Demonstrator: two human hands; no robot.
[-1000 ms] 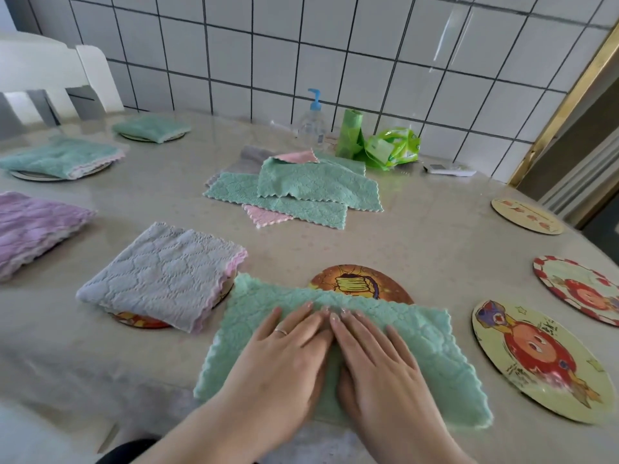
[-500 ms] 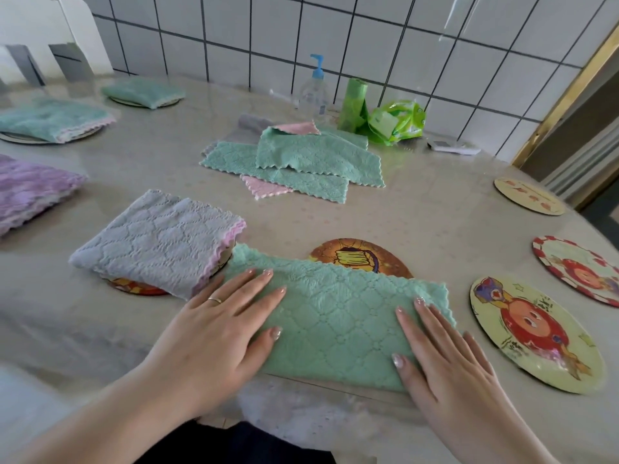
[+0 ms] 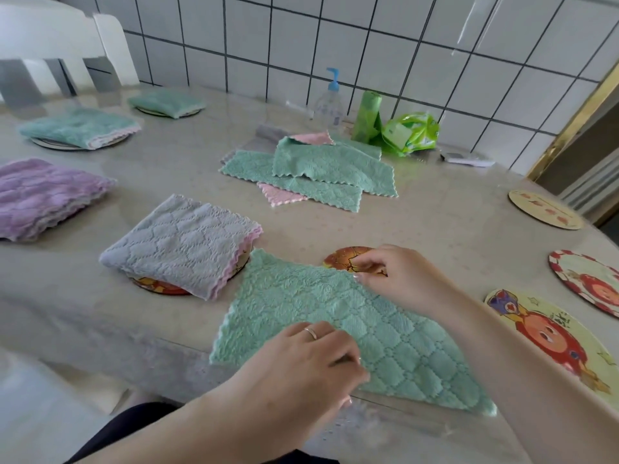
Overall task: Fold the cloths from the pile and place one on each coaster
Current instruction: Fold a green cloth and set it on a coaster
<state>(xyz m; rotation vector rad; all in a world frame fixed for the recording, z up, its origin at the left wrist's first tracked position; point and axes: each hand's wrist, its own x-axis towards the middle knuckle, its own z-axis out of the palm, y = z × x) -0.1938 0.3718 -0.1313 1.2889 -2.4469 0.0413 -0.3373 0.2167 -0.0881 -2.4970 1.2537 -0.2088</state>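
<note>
A green quilted cloth lies folded in the lower centre of the frame, at the near edge of the table. The right hand pinches its far edge, just in front of an orange coaster that the cloth and hand partly cover. The left hand pinches the near edge, fingers curled on the fabric. Left of the cloth, a grey cloth with pink trim sits folded on another coaster. Above centre, the pile of unfolded green and pink cloths is spread out. In the upper left, three more folded cloths, one purple and two green, rest apart from each other. Three bare picture coasters line the right side. A pump bottle and green packets stand by the tiled wall.
</note>
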